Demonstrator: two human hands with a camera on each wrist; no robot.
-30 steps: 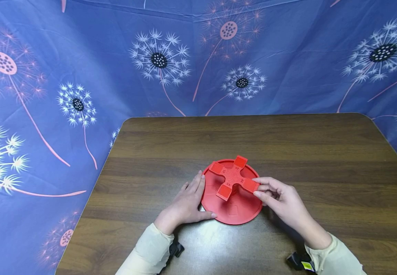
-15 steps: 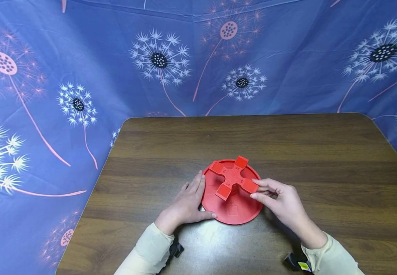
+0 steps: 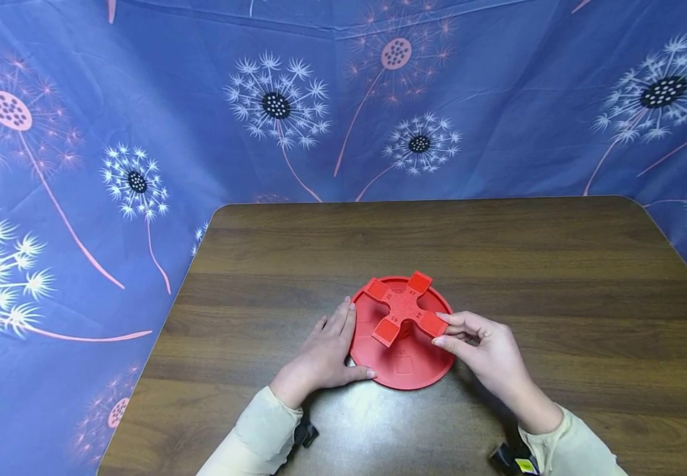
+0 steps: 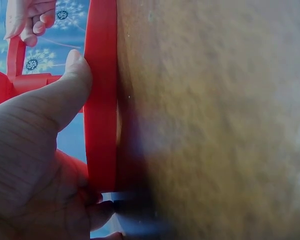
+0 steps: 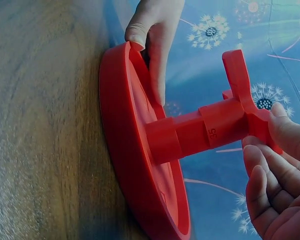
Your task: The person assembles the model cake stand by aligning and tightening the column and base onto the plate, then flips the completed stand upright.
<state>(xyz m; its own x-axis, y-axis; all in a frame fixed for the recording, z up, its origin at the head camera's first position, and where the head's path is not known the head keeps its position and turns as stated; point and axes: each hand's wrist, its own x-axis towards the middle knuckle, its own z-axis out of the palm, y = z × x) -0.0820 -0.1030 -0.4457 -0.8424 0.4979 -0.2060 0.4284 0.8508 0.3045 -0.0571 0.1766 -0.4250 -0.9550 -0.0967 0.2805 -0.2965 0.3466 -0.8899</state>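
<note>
A round red plastic tray point(image 3: 403, 375) with a raised rim lies on the table. From its middle rises a stepped red post point(image 5: 195, 131), topped by a four-armed cross-shaped piece point(image 3: 404, 305) with small numbers on its arms. My left hand point(image 3: 322, 354) holds the tray at its left side, fingers along the rim and thumb on the near edge. With thumb and fingers, my right hand point(image 3: 492, 354) pinches the end of the cross's right arm. In the right wrist view the cross sits on top of the post, level above the tray.
The brown wood-grain table point(image 3: 557, 264) reaches to a blue cloth point(image 3: 331, 132) with dandelion print behind and at the sides. A dark wrist device point(image 3: 305, 433) shows below the left cuff, another dark device point(image 3: 505, 457) below the right.
Between my right fingers the cross has turned slightly clockwise as seen from above. The right hand has shifted a little toward me and left; the left hand stays on the tray.
</note>
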